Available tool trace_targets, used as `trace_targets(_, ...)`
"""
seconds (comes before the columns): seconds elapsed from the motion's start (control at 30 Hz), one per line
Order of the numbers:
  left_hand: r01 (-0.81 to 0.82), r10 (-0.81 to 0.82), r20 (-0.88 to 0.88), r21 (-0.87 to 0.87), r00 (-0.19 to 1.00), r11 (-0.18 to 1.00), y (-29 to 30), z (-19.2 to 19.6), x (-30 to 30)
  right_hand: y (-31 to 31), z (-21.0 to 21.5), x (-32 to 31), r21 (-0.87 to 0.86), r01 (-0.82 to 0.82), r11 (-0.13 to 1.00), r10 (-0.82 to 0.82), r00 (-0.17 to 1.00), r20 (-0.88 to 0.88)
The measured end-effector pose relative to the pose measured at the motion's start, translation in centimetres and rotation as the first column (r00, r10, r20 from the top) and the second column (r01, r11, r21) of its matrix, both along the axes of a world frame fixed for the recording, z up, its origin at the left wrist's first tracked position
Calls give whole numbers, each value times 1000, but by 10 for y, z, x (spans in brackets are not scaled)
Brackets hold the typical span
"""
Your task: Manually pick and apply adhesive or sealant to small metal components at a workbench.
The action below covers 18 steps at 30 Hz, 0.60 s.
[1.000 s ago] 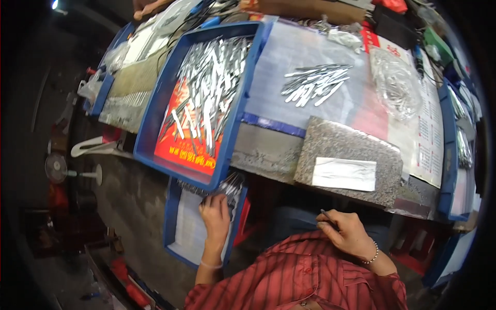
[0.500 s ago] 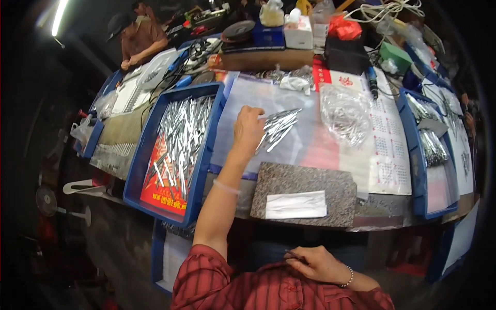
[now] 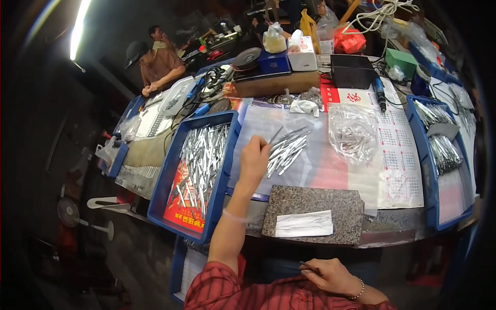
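My left hand (image 3: pixel 254 159) reaches over the plastic-covered table. Its fingers are closed, and a slim grey metal piece (image 3: pixel 276 135) sticks out from them toward the pile. That loose pile of slim silvery metal pieces (image 3: pixel 290 150) lies just to the right of this hand. My right hand (image 3: pixel 328 274) rests low, close to my body, pinching a thin dark tool (image 3: pixel 307 266) whose kind I cannot make out. Between the hands and the pile lies a speckled stone slab (image 3: pixel 343 206) with a folded white paper (image 3: pixel 304 223) on it.
On the left stands a blue tray (image 3: pixel 156 206) with many similar metal pieces. A clear plastic bag (image 3: pixel 354 135) of pieces lies right of the pile. Another blue tray (image 3: pixel 421 160) holds bundles at the right. Behind are boxes (image 3: pixel 279 82) and a blue-black screwdriver-like tool (image 3: pixel 380 94). A person (image 3: pixel 160 64) sits far left.
The view has shifted, so the table sits lower and farther right. A metal piece now shows in my left hand's fingers. My right hand keeps its pinch on the dark tool.
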<state>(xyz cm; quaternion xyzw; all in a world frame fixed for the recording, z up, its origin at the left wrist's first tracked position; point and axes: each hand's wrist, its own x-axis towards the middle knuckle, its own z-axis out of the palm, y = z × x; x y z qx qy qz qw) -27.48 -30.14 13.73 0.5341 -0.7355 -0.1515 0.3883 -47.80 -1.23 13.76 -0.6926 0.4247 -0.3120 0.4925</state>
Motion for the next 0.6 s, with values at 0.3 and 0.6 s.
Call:
trace_targets(0.3, 240, -218, -188, 103, 958, 965, 186, 45, -4, -23, 9, -15, 410, 224, 884, -421, 763, 490)
trace_targets(0.6, 483, -240, -624, 253, 744, 838, 226, 28, -9, -38, 30, -16, 401, 212, 891, -398, 788, 469)
